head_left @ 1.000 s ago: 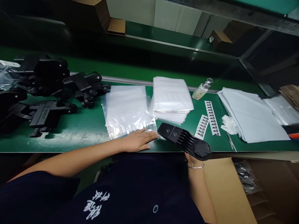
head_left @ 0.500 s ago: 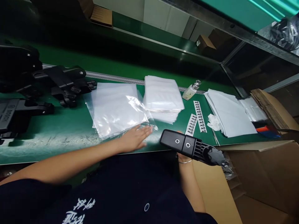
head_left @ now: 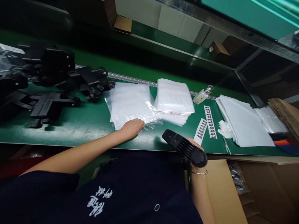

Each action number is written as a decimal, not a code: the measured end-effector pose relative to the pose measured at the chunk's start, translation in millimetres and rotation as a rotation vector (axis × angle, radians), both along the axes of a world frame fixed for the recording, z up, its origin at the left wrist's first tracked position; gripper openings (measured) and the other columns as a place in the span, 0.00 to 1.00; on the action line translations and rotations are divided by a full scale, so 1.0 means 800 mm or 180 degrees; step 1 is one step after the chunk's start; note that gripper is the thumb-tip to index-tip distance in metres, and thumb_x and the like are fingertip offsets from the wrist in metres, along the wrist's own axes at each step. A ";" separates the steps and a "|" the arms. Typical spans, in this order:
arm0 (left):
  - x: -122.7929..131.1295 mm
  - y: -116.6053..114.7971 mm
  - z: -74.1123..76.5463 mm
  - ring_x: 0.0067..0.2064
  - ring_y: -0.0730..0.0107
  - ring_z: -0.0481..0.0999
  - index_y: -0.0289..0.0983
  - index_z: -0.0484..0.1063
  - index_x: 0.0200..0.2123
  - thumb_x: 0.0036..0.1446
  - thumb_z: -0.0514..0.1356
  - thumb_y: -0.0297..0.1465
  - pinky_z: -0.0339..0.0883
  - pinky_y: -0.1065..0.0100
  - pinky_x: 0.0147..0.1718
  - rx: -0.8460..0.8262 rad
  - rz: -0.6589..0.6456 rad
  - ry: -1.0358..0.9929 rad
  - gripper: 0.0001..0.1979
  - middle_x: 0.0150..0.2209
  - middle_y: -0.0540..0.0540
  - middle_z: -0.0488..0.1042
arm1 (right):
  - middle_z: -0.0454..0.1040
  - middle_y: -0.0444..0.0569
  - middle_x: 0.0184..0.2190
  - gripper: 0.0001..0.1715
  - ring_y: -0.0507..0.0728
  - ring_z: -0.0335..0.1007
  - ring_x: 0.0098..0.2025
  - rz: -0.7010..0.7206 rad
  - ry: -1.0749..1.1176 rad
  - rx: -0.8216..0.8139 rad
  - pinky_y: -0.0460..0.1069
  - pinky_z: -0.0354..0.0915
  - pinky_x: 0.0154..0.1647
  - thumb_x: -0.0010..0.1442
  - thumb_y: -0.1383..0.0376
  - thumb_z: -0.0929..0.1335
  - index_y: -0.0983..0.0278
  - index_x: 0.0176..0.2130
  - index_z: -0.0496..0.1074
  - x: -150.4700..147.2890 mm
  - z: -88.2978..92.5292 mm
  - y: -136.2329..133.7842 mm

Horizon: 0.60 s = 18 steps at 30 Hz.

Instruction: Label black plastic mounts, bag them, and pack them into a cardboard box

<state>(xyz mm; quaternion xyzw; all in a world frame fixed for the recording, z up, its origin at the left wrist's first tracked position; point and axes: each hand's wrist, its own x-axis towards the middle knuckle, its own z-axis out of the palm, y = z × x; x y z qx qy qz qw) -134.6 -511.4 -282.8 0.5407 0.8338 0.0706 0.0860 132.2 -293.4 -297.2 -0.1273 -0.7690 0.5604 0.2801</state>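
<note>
My left hand is closed at the near edge of a pile of clear plastic bags, fingers curled over the crinkled film. In my right hand, over the bench's front edge, is a long black plastic part with a ribbed middle, a rounded end and two small round marks. It hides most of the right fingers. Beside the bags, on their right, rises a thick stack of white sheets or pouches. Two label strips with dark prints lie just beyond the right hand.
Several black plastic assemblies crowd the left of the green bench. Rightward are a small bottle, crumpled tissue, tweezers and folded white sheets. An open cardboard box stands below the front edge at right.
My left hand has gone from spread fingers to closed on the edge of the bags. The black part in my right hand has turned, its rounded end nearer me. The view has shifted left.
</note>
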 end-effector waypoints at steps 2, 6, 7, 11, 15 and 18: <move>-0.002 -0.003 0.010 0.44 0.58 0.76 0.34 0.73 0.42 0.65 0.47 0.28 0.68 0.62 0.44 0.0110 0.0075 -0.0360 0.15 0.40 0.40 0.77 | 0.76 0.52 0.43 0.14 0.60 0.73 0.47 0.0133 -0.0026 0.0152 0.59 0.70 0.49 0.63 0.58 0.67 0.55 0.46 0.78 -0.015 0.017 -0.012; -0.007 0.004 0.038 0.46 0.62 0.77 0.37 0.75 0.45 0.65 0.48 0.28 0.68 0.65 0.44 0.0264 -0.0108 -0.0759 0.16 0.43 0.44 0.78 | 0.72 0.53 0.47 0.15 0.59 0.71 0.50 0.0718 -0.0316 0.1316 0.57 0.70 0.50 0.64 0.60 0.68 0.54 0.49 0.77 -0.061 0.049 -0.046; -0.007 0.004 0.045 0.46 0.62 0.77 0.37 0.74 0.47 0.65 0.48 0.27 0.68 0.65 0.43 0.0232 -0.0118 -0.0725 0.16 0.44 0.44 0.78 | 0.72 0.53 0.48 0.15 0.59 0.71 0.50 0.0828 -0.0278 0.1596 0.57 0.70 0.50 0.64 0.60 0.67 0.54 0.50 0.77 -0.070 0.052 -0.053; 0.002 -0.013 0.062 0.43 0.59 0.79 0.38 0.63 0.58 0.65 0.47 0.30 0.68 0.64 0.39 0.0010 -0.0176 -0.0474 0.20 0.43 0.44 0.79 | 0.71 0.55 0.47 0.15 0.60 0.70 0.50 0.0771 -0.0164 0.2341 0.58 0.71 0.47 0.65 0.62 0.66 0.57 0.51 0.75 -0.089 0.047 -0.065; 0.016 -0.030 0.067 0.38 0.61 0.79 0.38 0.56 0.60 0.65 0.46 0.29 0.67 0.66 0.35 0.0047 -0.0360 -0.0707 0.20 0.37 0.48 0.78 | 0.71 0.58 0.47 0.15 0.62 0.70 0.49 0.0096 -0.0114 0.2635 0.60 0.71 0.47 0.65 0.63 0.66 0.61 0.51 0.74 -0.091 0.032 -0.070; 0.025 -0.021 0.070 0.40 0.62 0.80 0.40 0.56 0.60 0.65 0.47 0.30 0.68 0.66 0.37 0.0279 -0.0546 -0.0889 0.20 0.41 0.48 0.78 | 0.70 0.59 0.47 0.16 0.63 0.69 0.48 -0.0266 -0.0084 0.2688 0.61 0.71 0.46 0.65 0.63 0.66 0.61 0.51 0.73 -0.099 0.026 -0.081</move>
